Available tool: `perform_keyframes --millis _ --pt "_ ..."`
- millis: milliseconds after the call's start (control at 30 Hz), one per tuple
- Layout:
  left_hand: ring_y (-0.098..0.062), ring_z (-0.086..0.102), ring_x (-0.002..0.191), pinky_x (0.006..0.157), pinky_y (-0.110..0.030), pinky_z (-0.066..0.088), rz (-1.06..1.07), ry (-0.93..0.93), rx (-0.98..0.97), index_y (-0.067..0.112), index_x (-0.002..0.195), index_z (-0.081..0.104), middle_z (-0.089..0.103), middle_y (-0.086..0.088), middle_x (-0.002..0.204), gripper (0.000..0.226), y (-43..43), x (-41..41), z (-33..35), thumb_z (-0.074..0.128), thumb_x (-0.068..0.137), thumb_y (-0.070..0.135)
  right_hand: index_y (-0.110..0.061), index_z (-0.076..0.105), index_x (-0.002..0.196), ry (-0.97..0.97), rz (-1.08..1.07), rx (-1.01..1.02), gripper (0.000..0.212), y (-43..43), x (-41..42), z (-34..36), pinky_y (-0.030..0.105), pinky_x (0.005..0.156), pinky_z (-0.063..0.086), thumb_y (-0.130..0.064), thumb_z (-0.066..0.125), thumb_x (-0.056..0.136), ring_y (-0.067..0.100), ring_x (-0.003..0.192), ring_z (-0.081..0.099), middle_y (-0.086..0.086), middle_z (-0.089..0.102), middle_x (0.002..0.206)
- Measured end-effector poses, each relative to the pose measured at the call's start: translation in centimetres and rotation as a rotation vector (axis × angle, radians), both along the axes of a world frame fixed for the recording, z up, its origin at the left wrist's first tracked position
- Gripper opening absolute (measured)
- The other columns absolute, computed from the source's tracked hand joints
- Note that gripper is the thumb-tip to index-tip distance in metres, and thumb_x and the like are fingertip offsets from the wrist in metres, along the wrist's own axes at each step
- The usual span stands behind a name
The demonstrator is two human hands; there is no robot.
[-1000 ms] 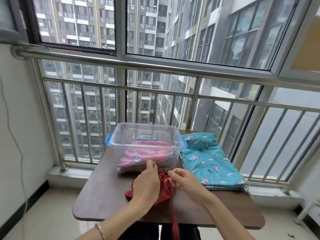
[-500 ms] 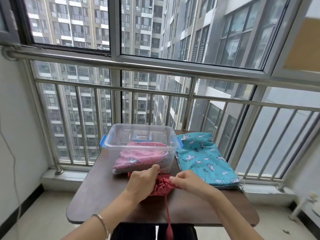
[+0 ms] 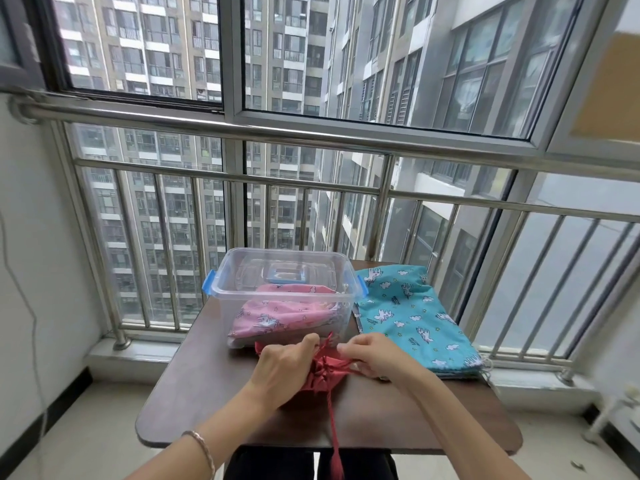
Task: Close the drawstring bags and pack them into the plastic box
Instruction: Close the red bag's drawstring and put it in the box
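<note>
A red drawstring bag (image 3: 327, 370) lies bunched on the brown table (image 3: 207, 403), just in front of the clear plastic box (image 3: 284, 292). My left hand (image 3: 285, 367) grips the gathered red cloth from the left. My right hand (image 3: 370, 355) pinches the bag's mouth from the right. A red cord (image 3: 334, 434) hangs from the bag over the table's near edge. Inside the box lies a pink patterned bag (image 3: 277, 315). A teal patterned bag (image 3: 412, 313) lies flat on the table to the right of the box.
The box has blue latches (image 3: 207, 289) on both sides and its lid (image 3: 285, 273) seems to sit behind it. A steel railing (image 3: 311, 188) and windows stand right behind the table. A white wall is at the left.
The view has shifted slightly. Both hands have stayed on the red bag, and its mouth looks more tightly gathered between them.
</note>
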State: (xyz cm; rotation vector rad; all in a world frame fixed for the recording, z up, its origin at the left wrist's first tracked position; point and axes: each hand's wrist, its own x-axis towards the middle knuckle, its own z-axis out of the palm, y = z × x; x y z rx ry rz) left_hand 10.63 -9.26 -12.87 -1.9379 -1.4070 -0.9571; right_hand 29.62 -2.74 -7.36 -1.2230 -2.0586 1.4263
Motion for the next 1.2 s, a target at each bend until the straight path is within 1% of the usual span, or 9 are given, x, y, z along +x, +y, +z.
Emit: perform_keyframes --millis 100,200,267,333,533,733,867,1033,1200 --pt "-0.009 0.051 0.035 0.029 -0.021 0.032 0.005 -0.018 0.004 0.020 0.089 0.042 0.049 0.005 0.044 0.005 -0.1 0.4 0.1 0.046 0.085 0.020 -0.011 0.077 0.085 -0.043 0.003 0.066 0.023 0.5 -0.1 0.6 0.017 0.044 0.025 -0.033 0.070 0.083 0.005 0.043 0.032 0.002 0.051 0.060" --pt "-0.007 0.051 0.036 0.031 -0.022 0.031 -0.010 -0.016 -0.004 0.021 0.090 0.042 0.050 0.006 0.045 0.005 -0.1 0.6 0.0 0.046 0.088 0.022 -0.023 0.075 0.060 -0.115 0.050 0.107 0.027 0.9 -0.4 1.0 0.015 0.045 0.027 -0.034 0.066 0.083 0.002 0.042 0.032 -0.005 0.048 0.056" --pt "-0.006 0.051 0.036 0.031 -0.022 0.030 -0.022 -0.012 -0.010 0.020 0.091 0.042 0.050 0.007 0.044 0.005 -0.1 0.6 -0.2 0.046 0.088 0.021 -0.030 0.064 0.046 -0.168 0.098 0.108 0.037 1.0 -0.9 0.8 0.016 0.055 0.033 -0.033 0.063 0.083 0.001 0.051 0.042 -0.011 0.053 0.061" --pt "-0.006 0.052 0.037 0.032 -0.023 0.031 -0.028 -0.016 -0.019 0.020 0.092 0.043 0.051 0.008 0.045 0.005 -0.1 0.6 -0.3 0.045 0.089 0.022 -0.032 0.070 0.066 -0.197 0.148 0.047 0.022 1.2 -1.3 0.4 0.021 0.075 0.038 -0.038 0.058 0.084 0.000 0.074 0.054 -0.015 0.063 0.078" --pt "-0.008 0.050 0.036 0.032 -0.023 0.029 -0.018 -0.018 -0.038 0.020 0.092 0.044 0.050 0.007 0.044 0.008 -0.1 0.8 -0.1 0.047 0.086 0.024 -0.021 0.064 0.065 0.024 0.226 -0.149 0.017 1.0 -1.7 -0.5 0.029 0.072 0.034 -0.034 0.062 0.074 0.010 0.069 0.047 -0.005 0.057 0.070" --pt "-0.010 0.048 0.034 0.032 -0.023 0.029 0.020 -0.083 -0.088 0.020 0.093 0.043 0.050 0.005 0.042 0.006 -0.2 0.5 -0.3 0.044 0.091 0.025 -0.011 0.071 0.082 0.226 0.309 -0.348 0.013 1.3 -1.0 -0.8 0.028 0.075 0.036 -0.019 0.063 0.088 0.014 0.077 0.049 -0.001 0.058 0.076" --pt "-0.011 0.046 0.033 0.033 -0.023 0.028 0.013 -0.087 -0.117 0.019 0.092 0.041 0.048 0.006 0.044 0.005 -0.3 0.5 -0.3 0.044 0.091 0.023 0.008 0.067 0.103 0.197 0.248 -0.252 0.050 1.5 -1.0 -1.7 0.048 0.099 0.039 -0.035 0.077 0.080 0.027 0.098 0.057 0.018 0.066 0.103" --pt "-0.011 0.046 0.034 0.038 -0.020 0.021 0.029 -0.086 -0.129 0.020 0.093 0.041 0.050 0.007 0.045 0.013 -0.4 0.5 -0.1 0.052 0.087 0.023 0.000 0.072 0.092 0.243 0.203 -0.234 0.042 1.2 -1.5 -2.2 0.040 0.088 0.037 -0.039 0.079 0.078 0.024 0.089 0.053 0.012 0.061 0.091" --pt "-0.013 0.049 0.036 0.035 -0.022 0.024 0.050 -0.119 -0.132 0.021 0.091 0.042 0.051 0.007 0.045 0.010 -0.7 0.7 0.3 0.046 0.087 0.029 -0.003 0.073 0.094 0.424 0.141 -0.404 0.016 1.1 -2.1 -2.5 0.024 0.073 0.046 -0.016 0.068 0.087 0.009 0.066 0.055 0.004 0.063 0.077"
